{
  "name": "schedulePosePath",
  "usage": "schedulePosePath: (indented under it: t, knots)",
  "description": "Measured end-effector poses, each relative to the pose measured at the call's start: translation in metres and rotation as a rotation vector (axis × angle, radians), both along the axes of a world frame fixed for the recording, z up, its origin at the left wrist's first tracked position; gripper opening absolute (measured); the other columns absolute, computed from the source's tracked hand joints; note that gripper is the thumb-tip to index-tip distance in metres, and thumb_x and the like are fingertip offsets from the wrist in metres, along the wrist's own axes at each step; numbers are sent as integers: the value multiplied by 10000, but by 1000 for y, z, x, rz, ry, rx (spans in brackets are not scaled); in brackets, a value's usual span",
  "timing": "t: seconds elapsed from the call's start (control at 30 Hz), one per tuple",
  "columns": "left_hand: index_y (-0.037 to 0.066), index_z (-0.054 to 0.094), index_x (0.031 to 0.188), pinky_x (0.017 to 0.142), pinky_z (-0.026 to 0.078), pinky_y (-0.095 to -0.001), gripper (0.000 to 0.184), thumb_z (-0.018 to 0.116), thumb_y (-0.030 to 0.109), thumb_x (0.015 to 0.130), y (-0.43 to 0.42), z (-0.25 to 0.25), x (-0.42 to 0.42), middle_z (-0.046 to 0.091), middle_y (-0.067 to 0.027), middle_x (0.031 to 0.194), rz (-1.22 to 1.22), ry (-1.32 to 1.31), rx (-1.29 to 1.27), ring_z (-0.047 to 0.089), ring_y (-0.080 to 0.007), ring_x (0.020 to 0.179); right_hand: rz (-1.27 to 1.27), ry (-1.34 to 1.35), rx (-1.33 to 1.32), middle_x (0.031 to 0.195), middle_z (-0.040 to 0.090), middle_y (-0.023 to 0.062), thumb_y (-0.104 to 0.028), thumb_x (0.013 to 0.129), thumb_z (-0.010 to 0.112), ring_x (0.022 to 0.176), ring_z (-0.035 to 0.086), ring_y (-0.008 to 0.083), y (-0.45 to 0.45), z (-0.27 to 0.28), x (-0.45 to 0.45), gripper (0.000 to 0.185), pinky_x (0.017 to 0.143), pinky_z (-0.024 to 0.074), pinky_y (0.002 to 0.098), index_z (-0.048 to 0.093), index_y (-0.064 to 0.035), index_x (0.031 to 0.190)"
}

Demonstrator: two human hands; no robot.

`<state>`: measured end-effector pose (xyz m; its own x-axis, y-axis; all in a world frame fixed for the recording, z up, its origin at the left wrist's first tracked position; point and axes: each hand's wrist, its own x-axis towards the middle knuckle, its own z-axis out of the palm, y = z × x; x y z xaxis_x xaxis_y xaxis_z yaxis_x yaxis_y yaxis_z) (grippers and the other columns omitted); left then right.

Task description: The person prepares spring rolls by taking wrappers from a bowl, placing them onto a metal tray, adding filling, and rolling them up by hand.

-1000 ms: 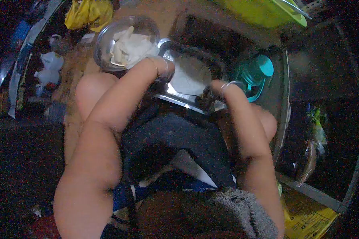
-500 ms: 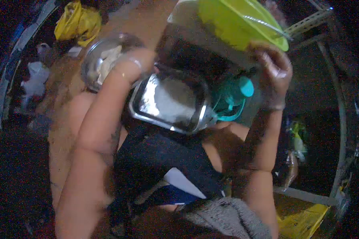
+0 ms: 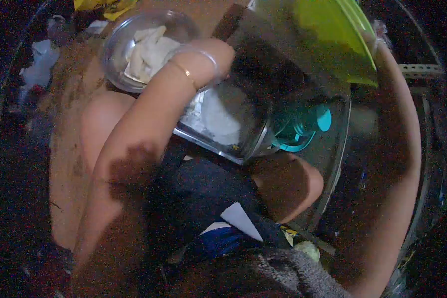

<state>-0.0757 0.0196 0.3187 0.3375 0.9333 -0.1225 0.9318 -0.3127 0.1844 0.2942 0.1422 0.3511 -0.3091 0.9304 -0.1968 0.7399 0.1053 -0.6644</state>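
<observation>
My left hand (image 3: 214, 58), with two thin bands at its wrist, is curled over the far left part of a shiny metal tray (image 3: 211, 144). Its fingertips are hidden beneath it, and so is anything between them. A pale sheet or layer of white material (image 3: 222, 116) lies in the tray. Beside that wrist stands a round metal bowl (image 3: 115, 58) with pale, flat pieces (image 3: 151, 52) in it. At the far right, my right hand (image 3: 375, 40) is at the outer rim of a large lime-green basin (image 3: 328, 37). Dimness and blur hide its fingers.
A teal-capped container (image 3: 324, 118) with a teal loop stands right of the tray, near my bent knee (image 3: 300, 184). White plastic bags (image 3: 38, 64) and a yellow bag (image 3: 104, 6) lie at the left. A perforated metal bar (image 3: 419, 69) crosses the right.
My right hand has moved outward and up along the green basin's right side. My left hand has shifted right over the tray. The whole view has also turned and moved.
</observation>
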Motion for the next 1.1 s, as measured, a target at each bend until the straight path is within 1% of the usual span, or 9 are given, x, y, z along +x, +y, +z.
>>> schedulePosePath:
  t: [0.17, 0.4, 0.6, 0.7, 0.8, 0.9, 1.0, 1.07, 1.1]
  knots:
    - [12, 680, 960, 849, 494, -410, 245, 524, 127, 809, 50, -129, 15, 637, -203, 1029, 76, -59, -92, 616, -336, 991, -63, -34, 38, 1156, 578, 133, -174, 868, 572, 1048, 565, 209, -37, -13, 11, 393, 855, 488, 300, 526, -24, 1228]
    - [34, 668, 1019, 870, 485, -433, 274, 486, 144, 846, 26, -172, 35, 617, -191, 1105, 612, -245, -131, 611, -352, 1001, -97, -23, 69, 1159, 576, 134, -171, 871, 567, 1050, 564, 209, -61, -29, 23, 390, 858, 487, 300, 524, -23, 1230]
    - [26, 670, 1009, 862, 491, -425, 274, 531, 172, 823, 27, -183, 44, 627, -194, 1080, 500, -100, -190, 616, -347, 992, -84, -27, 79, 1162, 574, 134, -168, 873, 564, 1052, 563, 210, -56, -36, 23, 388, 860, 487, 300, 522, -23, 1231]
    - [4, 667, 989, 862, 493, -399, 311, 605, 208, 764, 24, -168, 50, 631, -209, 1047, 182, -74, -336, 620, -343, 976, -74, -31, 86, 1163, 573, 134, -166, 874, 562, 1053, 562, 210, -54, -39, 18, 387, 861, 486, 300, 521, -23, 1232]
    - [11, 674, 929, 852, 496, -381, 305, 653, 225, 713, 18, -149, 71, 638, -203, 1015, 211, -226, -274, 618, -348, 964, -57, -47, 80, 1165, 572, 134, -165, 875, 560, 1054, 562, 211, -47, -44, 9, 386, 862, 486, 299, 520, -23, 1232]
    - [12, 667, 838, 808, 504, -402, 263, 654, 238, 706, 9, -149, 76, 639, -213, 980, 340, -646, -54, 620, -366, 911, -23, -59, 102, 1166, 571, 134, -163, 876, 558, 1055, 561, 211, -42, -49, -2, 385, 864, 486, 299, 519, -23, 1233]
    - [38, 633, 932, 740, 504, -443, 294, 659, 277, 761, -8, -137, 60, 654, -177, 879, 416, -895, -57, 628, -338, 831, 16, -76, 120, 1167, 570, 134, -162, 877, 556, 1056, 560, 211, -30, -60, -19, 384, 865, 485, 299, 518, -23, 1234]
    - [60, 616, 941, 722, 485, -445, 291, 661, 266, 741, -26, -158, 30, 625, -169, 786, 151, -506, 116, 615, -319, 770, 49, -89, 134, 1168, 570, 134, -161, 878, 555, 1057, 560, 212, -22, -66, -34, 384, 866, 485, 299, 517, -23, 1234]
    - [66, 617, 937, 718, 479, -451, 311, 667, 283, 720, -34, -188, 19, 616, -172, 772, 202, -492, 5, 612, -323, 765, 61, -96, 140, 1169, 569, 134, -160, 878, 554, 1057, 560, 212, -18, -69, -41, 384, 866, 485, 299, 517, -23, 1234]
